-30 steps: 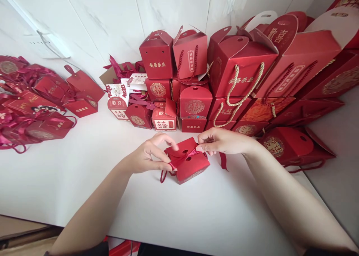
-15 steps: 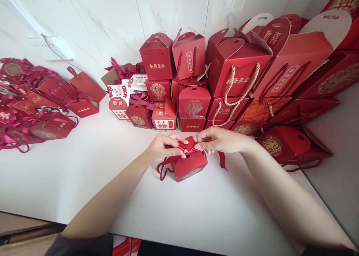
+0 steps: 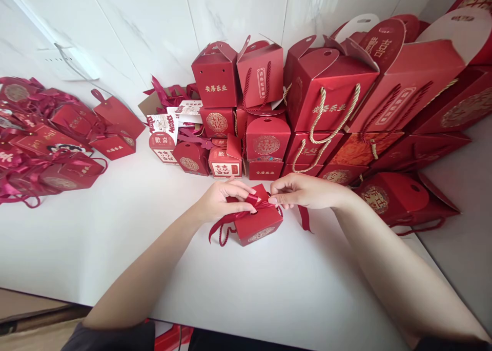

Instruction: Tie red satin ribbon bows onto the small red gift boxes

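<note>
A small red gift box with a gold round emblem sits on the white table, below my two hands. Dark red ribbon crosses its top, with one tail hanging to the left and another to the right. My left hand pinches a ribbon loop between thumb and fingers at the left of the box top. From the right, my right hand pinches the ribbon close to the knot. A twisted red cord handle shows at the box's left side.
Stacked red boxes stand behind the hands, against the tiled wall. Larger boxes with cord handles rise at the right. Several ribbon-tied boxes lie at the left. The table's front edge runs below my forearms.
The left ribbon tail has swung out further left. My left hand has shifted slightly, its ribbon loop now showing more clearly. The box has turned a little.
</note>
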Tool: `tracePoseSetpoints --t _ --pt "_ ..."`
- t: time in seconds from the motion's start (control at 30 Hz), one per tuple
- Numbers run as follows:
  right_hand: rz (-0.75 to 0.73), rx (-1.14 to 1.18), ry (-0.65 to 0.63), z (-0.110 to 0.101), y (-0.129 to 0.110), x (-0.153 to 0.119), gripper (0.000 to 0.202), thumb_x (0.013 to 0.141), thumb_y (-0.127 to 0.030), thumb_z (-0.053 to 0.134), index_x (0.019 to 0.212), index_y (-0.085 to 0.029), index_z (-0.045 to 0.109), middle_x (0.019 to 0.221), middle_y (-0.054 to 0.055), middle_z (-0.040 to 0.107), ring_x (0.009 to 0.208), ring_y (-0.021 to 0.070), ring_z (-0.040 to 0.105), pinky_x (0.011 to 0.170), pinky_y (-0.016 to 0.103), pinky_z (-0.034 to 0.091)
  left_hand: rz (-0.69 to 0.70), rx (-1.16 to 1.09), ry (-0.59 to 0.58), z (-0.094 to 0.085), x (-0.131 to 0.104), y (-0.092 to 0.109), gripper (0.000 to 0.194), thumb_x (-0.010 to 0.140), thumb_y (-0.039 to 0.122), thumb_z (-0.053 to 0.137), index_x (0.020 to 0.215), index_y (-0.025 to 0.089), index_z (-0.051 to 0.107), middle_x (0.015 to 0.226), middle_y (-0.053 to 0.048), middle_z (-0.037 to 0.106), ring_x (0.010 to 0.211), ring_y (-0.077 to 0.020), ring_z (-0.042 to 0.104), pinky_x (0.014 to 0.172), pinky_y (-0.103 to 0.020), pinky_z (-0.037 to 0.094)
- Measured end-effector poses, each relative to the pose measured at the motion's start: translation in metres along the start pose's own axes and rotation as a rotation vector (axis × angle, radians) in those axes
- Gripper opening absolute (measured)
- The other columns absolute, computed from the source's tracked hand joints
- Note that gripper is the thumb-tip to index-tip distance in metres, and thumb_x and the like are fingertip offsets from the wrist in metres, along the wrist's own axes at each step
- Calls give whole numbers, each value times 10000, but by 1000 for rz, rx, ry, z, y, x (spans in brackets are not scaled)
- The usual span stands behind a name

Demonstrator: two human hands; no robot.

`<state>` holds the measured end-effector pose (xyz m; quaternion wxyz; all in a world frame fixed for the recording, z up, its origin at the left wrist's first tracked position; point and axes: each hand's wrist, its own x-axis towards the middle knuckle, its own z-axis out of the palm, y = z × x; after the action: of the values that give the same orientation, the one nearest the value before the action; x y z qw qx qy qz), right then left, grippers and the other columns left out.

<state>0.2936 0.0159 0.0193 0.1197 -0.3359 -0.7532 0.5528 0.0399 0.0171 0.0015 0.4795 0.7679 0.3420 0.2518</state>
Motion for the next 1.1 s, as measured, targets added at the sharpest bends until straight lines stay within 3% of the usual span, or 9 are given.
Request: tracePoseSetpoints --t 0.3,0.43,0.5,0.57,0.73,0.9,1.1 --pt "-43 195 -80 -7 6 -2 339 813 -454 696 809 -116 721 621 13 614 589 120 559 570 239 450 31 -65 4 -1 2 -10 174 718 341 788 806 191 789 1043 -97 696 969 -205 639 935 -340 508" --pt "-146 290 -9 2 7 2 304 822 -407 704 920 -121 741 742 43 665 651 139 600 617 271 502 -11 -115 -19 0 1 -9 215 717 333 788 852 165 781 1085 -105 674 883 -185 654 803 -307 556" --pt "-231 244 49 7 4 4 270 850 -374 682 966 -139 745 800 47 674 702 139 600 651 272 498 -20 -144 -31 1 0 -8 234 727 324 780 891 157 774 1110 -108 663 833 -170 659 758 -301 564" --pt "-288 177 98 12 0 6 247 876 -345 655 1011 -157 742 854 50 686 749 140 601 686 273 492 13 -124 -25 1 0 -7 226 724 310 784 892 159 773 1069 -100 678 872 -181 658 813 -316 554" --pt "-288 31 157 22 -4 9 265 913 -314 592 1121 -190 700 1033 64 710 858 170 631 770 297 496 54 -62 -16 1 0 -4 196 736 298 780 884 171 769 1033 -88 692 971 -210 642 892 -335 519" --pt "-338 -158 169 28 -7 12 256 931 -239 548 1152 -197 671 991 39 709 777 141 609 726 260 466 64 -26 -12 1 0 -5 231 731 300 786 921 171 760 1012 -81 704 999 -218 627 941 -354 477" --pt "-402 -354 198 35 -11 15 288 914 -119 531 1154 -213 658 914 15 708 726 134 598 777 281 429 82 -22 -17 1 0 -7 211 709 303 803 856 160 752 988 -75 700 967 -210 629 877 -320 493"
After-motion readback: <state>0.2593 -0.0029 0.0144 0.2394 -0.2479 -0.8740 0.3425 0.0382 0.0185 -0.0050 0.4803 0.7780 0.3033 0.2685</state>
